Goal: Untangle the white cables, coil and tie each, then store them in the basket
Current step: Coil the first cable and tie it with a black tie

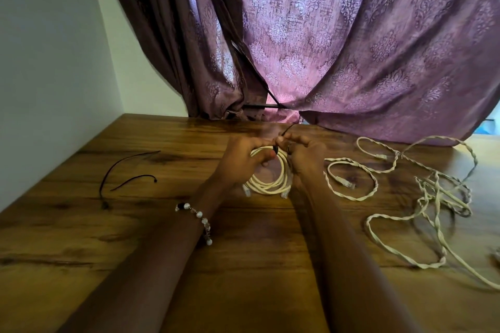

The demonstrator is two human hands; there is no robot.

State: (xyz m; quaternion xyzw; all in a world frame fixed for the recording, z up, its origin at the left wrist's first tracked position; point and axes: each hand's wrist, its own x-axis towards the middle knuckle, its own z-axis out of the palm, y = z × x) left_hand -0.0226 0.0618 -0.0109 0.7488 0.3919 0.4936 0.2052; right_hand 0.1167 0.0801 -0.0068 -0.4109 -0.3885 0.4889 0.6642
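Two loose black ties (127, 173) lie at the bench's (81, 238) left. At centre, the left hand (240, 162) grips a coiled white cable (270, 178) resting on the bench, while the right hand (303, 151) pinches a black tie (284, 131) at the coil's top. Tangled white cables (433, 192) sprawl to the right.

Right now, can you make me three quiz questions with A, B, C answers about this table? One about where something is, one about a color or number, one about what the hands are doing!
1. Where do the loose cables lie?
A. right of the hands
B. left of the hands
C. on the curtain

2. How many spare black ties lie at the left?
A. none
B. two
C. five

3. What are the hands doing?
A. resting flat
B. waving
C. holding the coil

Answers: 1 A, they sprawl at the right. 2 B, two thin strips. 3 C, left hand and right hand grip it, pinching a tie.
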